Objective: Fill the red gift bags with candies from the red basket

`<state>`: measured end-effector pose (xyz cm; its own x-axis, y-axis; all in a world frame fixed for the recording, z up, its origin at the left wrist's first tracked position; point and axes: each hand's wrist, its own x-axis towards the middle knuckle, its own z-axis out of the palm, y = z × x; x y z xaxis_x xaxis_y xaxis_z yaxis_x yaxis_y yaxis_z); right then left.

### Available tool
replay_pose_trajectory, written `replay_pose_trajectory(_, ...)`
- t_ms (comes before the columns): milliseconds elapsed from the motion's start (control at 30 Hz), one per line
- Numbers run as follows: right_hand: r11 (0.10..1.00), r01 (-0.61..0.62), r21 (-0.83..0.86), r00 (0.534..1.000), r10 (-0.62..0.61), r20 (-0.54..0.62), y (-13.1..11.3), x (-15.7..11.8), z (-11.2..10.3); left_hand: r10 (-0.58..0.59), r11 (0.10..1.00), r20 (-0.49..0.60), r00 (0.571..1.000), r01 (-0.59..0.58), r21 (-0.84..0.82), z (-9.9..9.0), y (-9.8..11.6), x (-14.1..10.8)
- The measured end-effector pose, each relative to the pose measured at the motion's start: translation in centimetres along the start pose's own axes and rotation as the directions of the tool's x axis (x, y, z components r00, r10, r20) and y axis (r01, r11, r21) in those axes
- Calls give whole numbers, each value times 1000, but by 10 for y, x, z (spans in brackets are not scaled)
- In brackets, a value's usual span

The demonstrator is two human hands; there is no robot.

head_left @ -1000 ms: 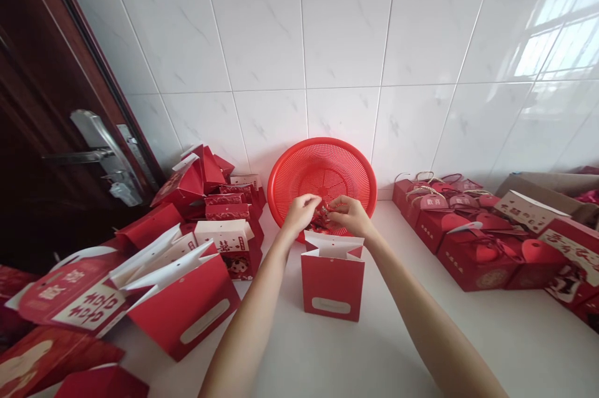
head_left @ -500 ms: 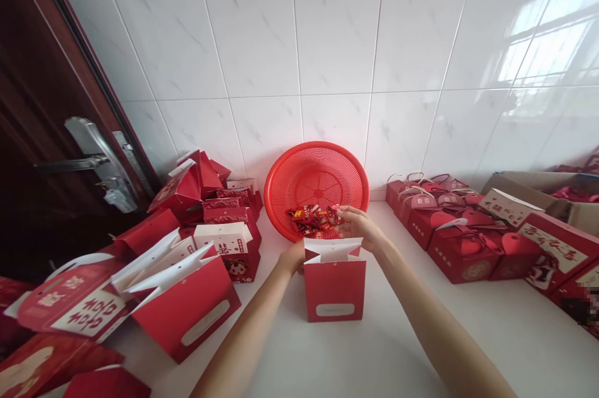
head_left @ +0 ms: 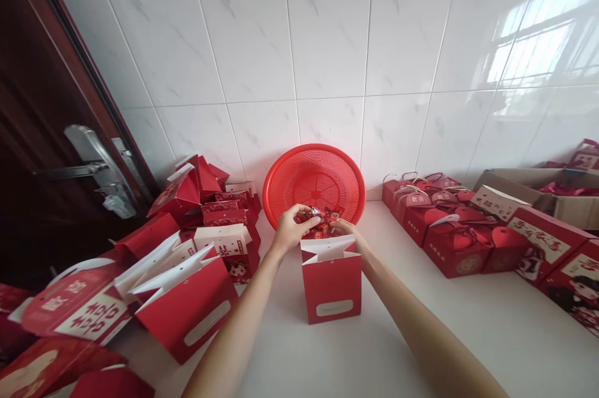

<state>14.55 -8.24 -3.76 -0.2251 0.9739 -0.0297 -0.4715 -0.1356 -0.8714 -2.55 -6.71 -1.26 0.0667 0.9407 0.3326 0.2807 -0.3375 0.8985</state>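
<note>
A red paper gift bag (head_left: 332, 289) with a white inside stands upright and open-topped in front of me. Behind it, a red plastic mesh basket (head_left: 314, 158) leans against the wall with wrapped candies (head_left: 322, 233) in its lower part. My left hand (head_left: 292, 229) reaches past the bag's left side and pinches a shiny wrapped candy (head_left: 316, 213) between thumb and fingers. On the other side my right hand (head_left: 350, 233) is among the candies, fingers curled together; the bag's top edge hides part of it, and what it grips is unclear.
More red gift bags (head_left: 187, 310) and boxes crowd the left side, beside a dark door with a metal handle (head_left: 93, 161). Closed red boxes (head_left: 463, 248) line the right, with a cardboard carton (head_left: 566, 204) behind them. White tiles cover the wall.
My left hand has risen from behind the bag into the basket and taken hold of a candy. My right hand has lowered slightly toward the bag's top edge.
</note>
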Motion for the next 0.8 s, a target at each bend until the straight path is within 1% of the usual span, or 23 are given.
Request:
replay_pose_trajectory(33,1000,7,8,1000,-7,-1,3,1,1,8,999,1,1000,-8,-40,2,-1,-1)
replay_pose_trajectory(133,999,34,41,999,-34,-5,10,5,2,7,995,51,999,-2,-97,10,-7,-2)
replay_pose_trajectory(267,996,39,80,999,-38,-10,14,7,1,-3,994,90,996,13,-107,18,-16,-1)
replay_pose_trajectory(333,995,33,98,999,-32,-12,16,7,0,-12,998,63,998,16,-66,20,-19,0)
replay_pose_trajectory(433,992,24,122,1000,-23,-12,20,6,0,-22,1000,-38,999,22,-8,21,-22,1)
replay_pose_trajectory(500,991,21,134,1000,-18,-22,23,5,1,-17,1000,-54,998,18,10,22,-23,1)
replay_pose_trajectory(667,994,17,109,999,-14,-33,32,6,-3,-27,999,85,996,25,27,22,-21,-5)
replay_pose_trajectory(800,999,42,4,999,-42,-32,44,5,-10,-14,999,200,980,4,50,18,-21,-7)
